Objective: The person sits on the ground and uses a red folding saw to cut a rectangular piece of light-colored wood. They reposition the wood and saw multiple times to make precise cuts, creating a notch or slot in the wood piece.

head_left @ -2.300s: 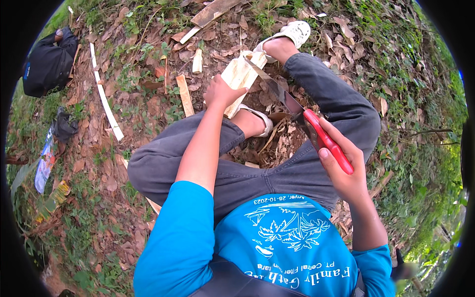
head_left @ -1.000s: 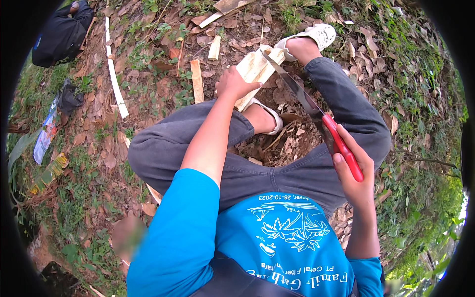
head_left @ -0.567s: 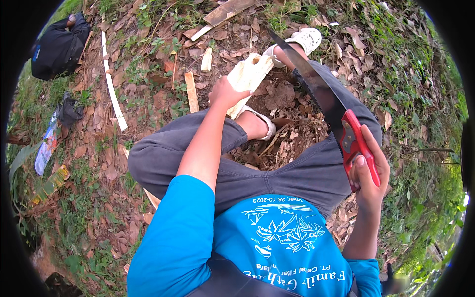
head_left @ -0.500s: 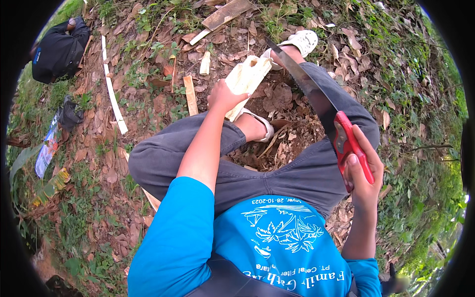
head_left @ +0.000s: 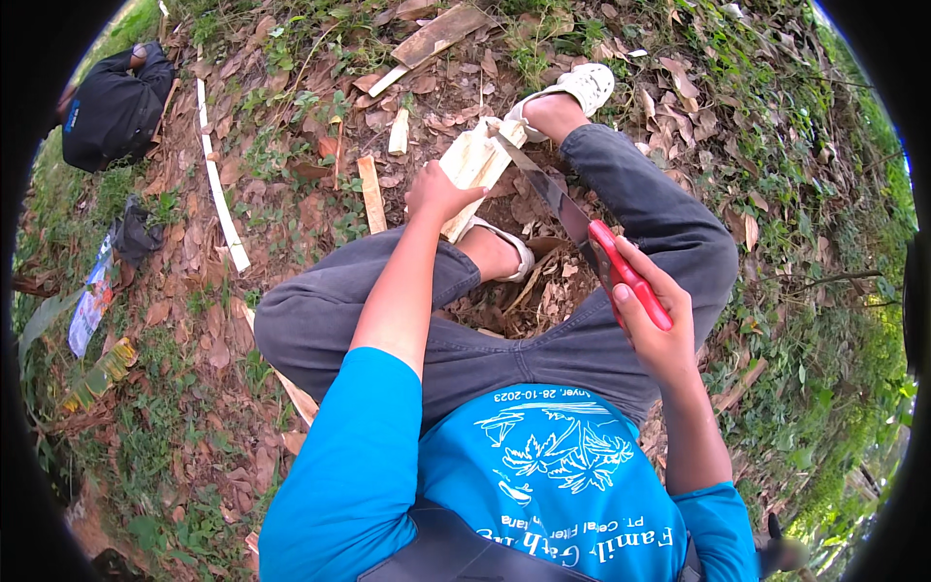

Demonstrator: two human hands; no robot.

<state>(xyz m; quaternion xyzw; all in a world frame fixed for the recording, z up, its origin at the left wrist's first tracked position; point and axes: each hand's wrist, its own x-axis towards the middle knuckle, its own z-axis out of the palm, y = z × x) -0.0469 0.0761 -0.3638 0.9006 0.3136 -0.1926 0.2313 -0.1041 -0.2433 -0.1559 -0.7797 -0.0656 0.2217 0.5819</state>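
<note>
**Hands on blade and wood chunk**

Right hand (head_left: 652, 325) wrapped tight around the red handle of a long knife (head_left: 562, 209), blade tip touching the top of the pale wood chunk (head_left: 473, 165). Left hand (head_left: 438, 194) gripping that chunk from its left side, holding it tilted over the leafy ground (head_left: 291, 145), just beside the white sandal (head_left: 572, 92). Thin wood slat (head_left: 371, 194) lying left of the chunk, black bag (head_left: 114, 107) well apart, further left.

Black backpack (head_left: 114, 105), pale wood strip (head_left: 221, 204)

Right hand (head_left: 659, 325) lowered, machete (head_left: 582, 233) blade tip now apparently biting the wood piece (head_left: 472, 167)
</note>
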